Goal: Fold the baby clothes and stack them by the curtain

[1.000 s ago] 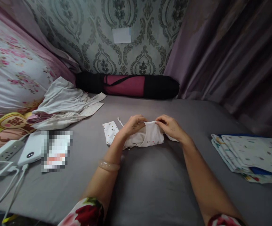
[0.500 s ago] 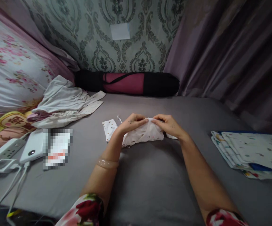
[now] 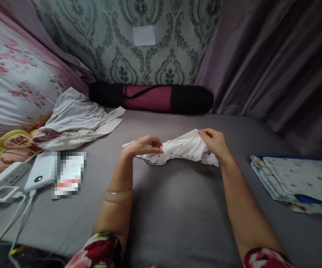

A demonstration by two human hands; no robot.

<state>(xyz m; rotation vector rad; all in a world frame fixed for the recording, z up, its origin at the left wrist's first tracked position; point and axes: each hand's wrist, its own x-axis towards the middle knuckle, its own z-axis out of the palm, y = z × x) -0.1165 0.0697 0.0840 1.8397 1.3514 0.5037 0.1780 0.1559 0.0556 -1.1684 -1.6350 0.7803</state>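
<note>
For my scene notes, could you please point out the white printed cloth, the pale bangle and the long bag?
White printed cloth (image 3: 183, 146), head view: middle of its fabric.
Pale bangle (image 3: 119, 195), head view: front of its band.
Long bag (image 3: 152, 99), head view: pink section.

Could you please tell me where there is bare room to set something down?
Bare grey sheet shows on the near side of the white printed cloth; behind it, up to the black-and-pink bag; and between the right hand and the folded stack. It is crowded at left, with the power strip, power bank and rumpled clothes.
</note>
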